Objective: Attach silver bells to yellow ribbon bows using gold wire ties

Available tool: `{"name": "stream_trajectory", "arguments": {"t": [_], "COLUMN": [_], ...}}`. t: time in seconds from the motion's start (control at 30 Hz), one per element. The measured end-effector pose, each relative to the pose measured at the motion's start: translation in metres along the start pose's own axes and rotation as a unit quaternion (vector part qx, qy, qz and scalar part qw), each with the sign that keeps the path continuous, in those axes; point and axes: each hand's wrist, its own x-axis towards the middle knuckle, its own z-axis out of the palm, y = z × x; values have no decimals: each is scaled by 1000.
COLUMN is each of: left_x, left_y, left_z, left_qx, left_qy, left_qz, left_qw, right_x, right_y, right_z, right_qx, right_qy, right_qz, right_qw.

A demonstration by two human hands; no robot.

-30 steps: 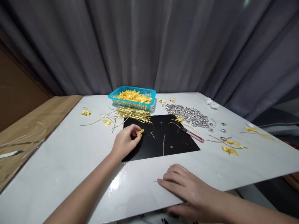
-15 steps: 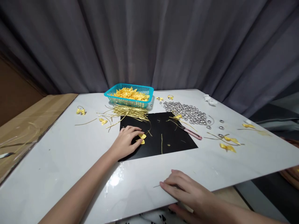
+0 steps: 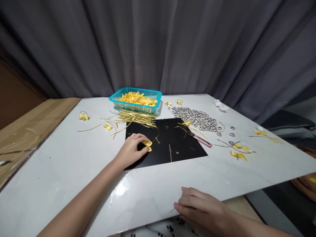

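Observation:
My left hand [image 3: 130, 150] rests on the left part of a black mat [image 3: 172, 143], its fingers pinched on a small yellow ribbon bow [image 3: 147, 145] that lies on the mat. My right hand [image 3: 197, 210] lies at the near edge of the white table [image 3: 74, 164], fingers curled together over a thin gold wire piece [image 3: 172, 210]; whether it grips the wire is unclear. A loose gold wire [image 3: 170, 152] lies on the mat between the hands.
A teal basket [image 3: 136, 99] of yellow ribbon pieces stands at the back, a bundle of gold wires [image 3: 134, 118] in front of it. Silver bells [image 3: 197, 119] are heaped at the right, beside pink-handled scissors [image 3: 201, 139]. Finished bows [image 3: 238, 154] are scattered around. Brown cardboard [image 3: 29, 125] lies left.
My left hand has set the yellow bow down onto the mat and keeps its fingers on it. My right hand has slid back toward the table's near edge.

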Motion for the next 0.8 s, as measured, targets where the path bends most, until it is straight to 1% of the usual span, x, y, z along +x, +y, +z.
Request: {"name": "stream_trajectory", "arguments": {"t": [0.13, 0.23, 0.3, 0.37, 0.43, 0.5, 0.57, 0.6, 0.63, 0.67, 0.7, 0.73, 0.77, 0.8], "left_x": [-1, -3, -4, -3, -2, -1, 0, 1, 1, 1, 1, 1, 1, 1], "left_y": [4, 7, 8, 8, 8, 9, 12, 14, 17, 20, 22, 25, 27, 29], "left_z": [3, 5, 6, 7, 6, 4, 1, -1, -2, -3, -3, -3, -3, -2], "left_qx": [-61, -116, -133, -162, -227, -305, -363, -382, -395, -402, -403, -396, -382, -364], "left_qy": [34, 59, 72, 79, 88, 100, 112, 114, 112, 106, 98, 87, 77, 72], "left_qz": [-26, -51, -83, -127, -162, -192, -213, -217, -217, -214, -211, -208, -208, -207], "left_qw": [997, 990, 985, 975, 956, 927, 900, 891, 885, 884, 885, 890, 897, 905], "right_x": [4, 5, 4, 4, 5, 9, 20, 29, 39, 52, 66, 80, 93, 104], "right_y": [1, 2, 1, -1, -3, -3, 0, 4, 8, 14, 20, 28, 35, 44], "right_z": [1, 3, 3, 2, -2, -8, -16, -20, -23, -26, -28, -29, -29, -27], "right_qx": [102, 134, 134, 123, 105, 102, 130, 154, 195, 221, 237, 239, 230, 218], "right_qy": [67, 96, 93, 76, 50, 34, 50, 68, 103, 151, 181, 205, 218, 217], "right_qz": [-4, -2, -1, 11, 34, 64, 100, 134, 160, 175, 189, 188, 182, 179], "right_qw": [993, 986, 987, 989, 993, 992, 985, 976, 962, 948, 936, 930, 931, 934]}}
